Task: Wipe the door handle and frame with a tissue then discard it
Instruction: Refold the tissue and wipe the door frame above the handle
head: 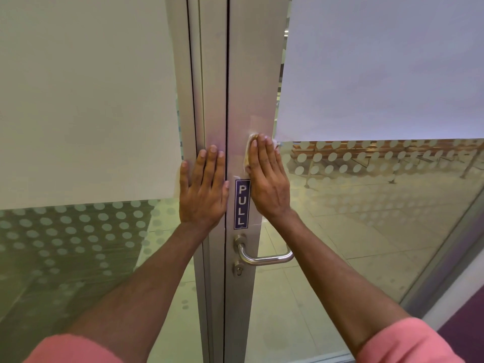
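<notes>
Pressed flat under the right hand (267, 176), a tissue (247, 155) lies against the metal door frame (251, 87); the fingers (262, 150) are straight and close together, not curled, so the paper is held by the push of the palm and fingers against the frame and not by a pinch. Only its cream-coloured edge shows, along the hand's left side and past the fingertips, with a small corner at the right of them. The hand sits on the frame's right-hand upright, close to the edge where the frame meets the frosted glass pane (379, 69).

Just left of the dark vertical seam between the two uprights, the left hand (204, 189) is spread open and flat on the neighbouring upright, fingers pointing up, with nothing in it. Its little finger reaches the edge of the left glass pane (83, 100).

Between the two hands, below the tissue, a blue PULL sticker (241, 204) runs vertically down the frame; the heel of the right hand touches its right edge. Beneath the sticker the silver lever door handle (264, 258) juts out to the right, untouched by either hand, and a keyhole cylinder (238, 269) sits just under its base. Pink sleeves (408, 341) show at the bottom corners.
</notes>
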`<move>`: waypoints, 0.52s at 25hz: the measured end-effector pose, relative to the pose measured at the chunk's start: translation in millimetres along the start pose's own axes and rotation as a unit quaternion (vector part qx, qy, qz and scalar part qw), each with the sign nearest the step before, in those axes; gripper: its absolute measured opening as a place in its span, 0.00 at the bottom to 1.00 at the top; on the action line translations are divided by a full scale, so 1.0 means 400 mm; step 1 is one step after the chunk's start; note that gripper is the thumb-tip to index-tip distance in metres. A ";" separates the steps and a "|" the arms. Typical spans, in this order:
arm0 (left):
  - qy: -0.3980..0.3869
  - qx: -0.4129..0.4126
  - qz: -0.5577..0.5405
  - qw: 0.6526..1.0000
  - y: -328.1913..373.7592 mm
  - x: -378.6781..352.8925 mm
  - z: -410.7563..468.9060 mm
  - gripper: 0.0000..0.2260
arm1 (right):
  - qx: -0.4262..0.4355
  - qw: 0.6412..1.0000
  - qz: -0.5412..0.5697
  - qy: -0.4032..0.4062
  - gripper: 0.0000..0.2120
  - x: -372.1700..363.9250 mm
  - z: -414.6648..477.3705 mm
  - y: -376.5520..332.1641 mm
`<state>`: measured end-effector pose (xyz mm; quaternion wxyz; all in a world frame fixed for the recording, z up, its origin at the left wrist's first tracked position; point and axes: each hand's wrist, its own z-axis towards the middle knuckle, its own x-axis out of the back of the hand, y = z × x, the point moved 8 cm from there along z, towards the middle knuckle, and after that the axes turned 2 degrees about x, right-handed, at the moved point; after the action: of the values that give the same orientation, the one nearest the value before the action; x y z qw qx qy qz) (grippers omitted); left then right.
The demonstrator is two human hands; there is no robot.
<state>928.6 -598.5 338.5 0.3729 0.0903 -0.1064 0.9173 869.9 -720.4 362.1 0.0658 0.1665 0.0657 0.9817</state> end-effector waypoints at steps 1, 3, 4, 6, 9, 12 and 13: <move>0.000 0.002 -0.001 1.000 -0.001 0.001 0.000 0.27 | 0.026 0.999 -0.011 -0.025 0.28 -0.008 -0.050 -0.011; 0.002 0.001 -0.002 1.000 -0.001 0.002 -0.001 0.27 | 0.071 0.993 -0.046 -0.080 0.31 -0.010 -0.146 -0.030; 0.002 0.001 -0.002 1.000 0.000 0.003 0.000 0.27 | 0.083 0.991 -0.055 -0.091 0.31 -0.006 -0.165 -0.025; 0.000 0.002 -0.003 1.000 -0.002 0.005 0.001 0.27 | 0.089 0.991 -0.053 -0.080 0.29 0.006 -0.131 -0.012; -0.001 0.001 0.001 1.000 0.000 0.005 0.000 0.28 | 0.061 0.997 -0.030 -0.030 0.26 0.026 -0.004 0.006; -0.002 -0.001 0.000 1.000 0.002 0.005 0.001 0.27 | 0.076 0.997 -0.014 -0.010 0.26 0.023 0.027 0.004; -0.001 0.000 0.001 1.000 0.000 0.005 0.000 0.27 | 0.101 0.995 -0.010 -0.022 0.27 0.015 0.007 -0.003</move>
<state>927.4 -597.2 339.1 0.3719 0.0912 -0.1067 0.9176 865.4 -718.2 366.4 0.0600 0.1934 0.1646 0.9654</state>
